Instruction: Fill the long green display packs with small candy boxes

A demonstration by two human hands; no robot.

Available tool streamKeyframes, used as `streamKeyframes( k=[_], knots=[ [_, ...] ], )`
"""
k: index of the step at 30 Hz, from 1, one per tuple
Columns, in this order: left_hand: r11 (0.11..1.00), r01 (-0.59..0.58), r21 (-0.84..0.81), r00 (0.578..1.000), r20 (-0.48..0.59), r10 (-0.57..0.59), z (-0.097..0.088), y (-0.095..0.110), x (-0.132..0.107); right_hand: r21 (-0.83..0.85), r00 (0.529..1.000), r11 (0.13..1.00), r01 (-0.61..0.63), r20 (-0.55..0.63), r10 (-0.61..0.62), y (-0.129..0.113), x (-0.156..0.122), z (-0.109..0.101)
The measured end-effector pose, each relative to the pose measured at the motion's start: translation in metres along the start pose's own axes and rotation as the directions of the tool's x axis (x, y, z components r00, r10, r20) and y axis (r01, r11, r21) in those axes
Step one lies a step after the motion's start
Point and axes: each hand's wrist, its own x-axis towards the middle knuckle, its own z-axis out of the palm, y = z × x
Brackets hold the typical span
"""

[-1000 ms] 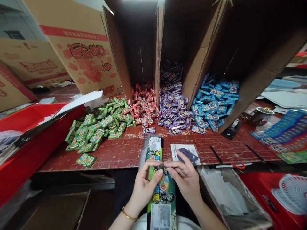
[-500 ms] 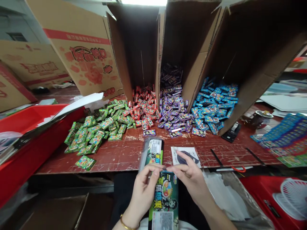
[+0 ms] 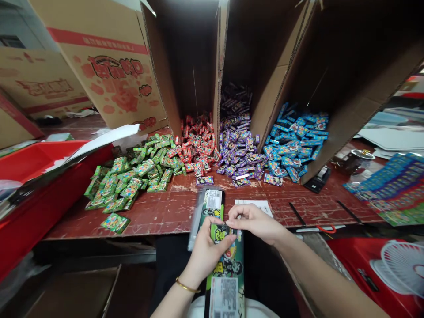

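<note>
A long green and black printed package (image 3: 225, 274) lies lengthwise from the table edge toward my lap, its far end in clear wrap (image 3: 212, 201). My left hand (image 3: 207, 254) is curled around the package from the left, thumb on top. My right hand (image 3: 253, 221) rests across the package's upper part, fingertips pinched together close to my left thumb; whether it holds anything small is hidden. A white card (image 3: 255, 204) lies on the table just behind my right hand, mostly covered by it.
On the red-brown table (image 3: 172, 207) lie heaps of small sachets: green (image 3: 132, 181), red (image 3: 197, 148), purple (image 3: 236, 150), blue (image 3: 293, 141), spilling from upright cardboard boxes (image 3: 185, 66). A red tray (image 3: 36, 172) stands left. Printed sheets (image 3: 394, 187) and a white fan (image 3: 402, 265) lie right.
My right hand has moved forward and left over the white card, covering its dark print. My left hand has slid up the package. The view has shifted slightly.
</note>
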Motion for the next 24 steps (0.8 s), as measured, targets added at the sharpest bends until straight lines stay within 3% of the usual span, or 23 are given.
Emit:
streamKeyframes(
  k=[6, 8, 11, 14, 17, 20, 22, 24],
  knots=[
    [1.000, 0.015, -0.024, 1.000, 0.018, -0.015, 0.001, 0.002, 0.000, -0.039, 0.998, 0.997, -0.060, 0.018, 0.060, 0.006, 0.010, -0.001],
    [1.000, -0.016, 0.000, 1.000, -0.007, 0.016, 0.003, 0.002, -0.001, 0.111, 0.988, 0.983, -0.145, 0.078, 0.136, 0.012, 0.014, -0.001],
    [0.999, -0.054, -0.006, 0.998, -0.032, 0.054, 0.005, 0.001, -0.002, 0.397, 0.947, 0.866, -0.303, 0.223, 0.229, 0.022, 0.018, 0.001],
    [0.997, -0.028, -0.065, 0.998, -0.053, 0.025, -0.001, 0.008, 0.000, 0.472, 0.932, 0.809, -0.350, 0.259, 0.252, 0.034, 0.022, 0.007],
    [0.999, -0.018, -0.036, 0.970, -0.242, 0.009, -0.016, 0.026, 0.012, 0.580, 0.964, 0.769, -0.267, 0.171, 0.205, 0.044, 0.021, 0.014],
    [0.990, -0.128, -0.061, 0.934, -0.343, 0.099, -0.018, 0.046, 0.034, 0.589, 0.998, 0.807, -0.038, -0.011, 0.055, 0.045, 0.007, 0.019],
    [0.971, -0.161, -0.179, 0.947, -0.306, 0.100, -0.005, 0.053, 0.045, 0.414, 0.985, 0.900, 0.132, -0.158, -0.072, 0.036, -0.015, 0.017],
    [0.943, -0.198, -0.267, 0.965, -0.221, 0.140, 0.013, 0.053, 0.049, 0.093, 0.913, 0.962, 0.256, -0.351, -0.209, 0.022, -0.048, -0.004]
  ],
)
